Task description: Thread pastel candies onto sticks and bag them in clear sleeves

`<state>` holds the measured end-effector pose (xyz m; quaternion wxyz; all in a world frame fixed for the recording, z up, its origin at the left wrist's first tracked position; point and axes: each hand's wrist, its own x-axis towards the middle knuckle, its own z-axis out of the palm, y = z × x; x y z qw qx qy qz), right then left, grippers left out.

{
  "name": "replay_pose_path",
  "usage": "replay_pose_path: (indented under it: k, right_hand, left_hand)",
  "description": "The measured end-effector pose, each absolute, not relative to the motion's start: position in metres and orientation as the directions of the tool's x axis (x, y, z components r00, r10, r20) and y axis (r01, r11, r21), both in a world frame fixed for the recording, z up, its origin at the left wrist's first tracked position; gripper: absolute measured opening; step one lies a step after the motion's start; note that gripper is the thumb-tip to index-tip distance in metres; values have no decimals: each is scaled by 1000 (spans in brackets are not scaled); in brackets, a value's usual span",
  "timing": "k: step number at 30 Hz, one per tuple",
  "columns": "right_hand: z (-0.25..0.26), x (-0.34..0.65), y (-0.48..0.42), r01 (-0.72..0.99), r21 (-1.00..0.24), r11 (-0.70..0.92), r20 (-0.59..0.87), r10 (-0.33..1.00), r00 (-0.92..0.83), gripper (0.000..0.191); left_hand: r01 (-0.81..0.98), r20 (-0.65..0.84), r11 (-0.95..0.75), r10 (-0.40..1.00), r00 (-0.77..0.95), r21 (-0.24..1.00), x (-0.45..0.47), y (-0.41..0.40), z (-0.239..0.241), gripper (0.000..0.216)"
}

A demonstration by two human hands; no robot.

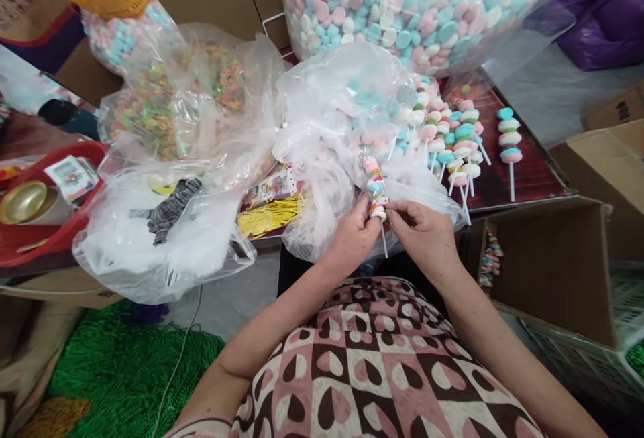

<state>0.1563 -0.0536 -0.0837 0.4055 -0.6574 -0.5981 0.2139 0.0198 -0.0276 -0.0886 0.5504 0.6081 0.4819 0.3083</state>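
Note:
A marshmallow skewer [374,186] in a printed clear wrapper stands tilted in front of my body, its white stick pointing down toward me. My left hand [355,238] is closed around its lower end from the left. At the right side of that same end, my right hand [421,231] has thumb and forefinger pinched together at the wrapper's bottom edge; what lies between the fingertips is mostly hidden. Unwrapped marshmallow skewers [460,146] lie in a pile to the right, and a single skewer [510,136] rests apart from them.
A large clear bag of marshmallows [402,15] stands at the back. Bags of gummy candy [166,102], yellow twist ties [269,215] and a red basket [75,223] are leftward. A cardboard box [553,263] with wrapped skewers sits below the table's right edge.

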Motion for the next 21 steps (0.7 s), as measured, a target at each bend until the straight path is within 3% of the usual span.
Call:
replay_pose_path:
  k: [21]
  right_hand:
    - [-85, 160, -52, 678, -734, 47, 193, 971, 142, 23]
  left_hand:
    - [405, -166, 32, 939, 300, 914, 21, -31, -76, 51]
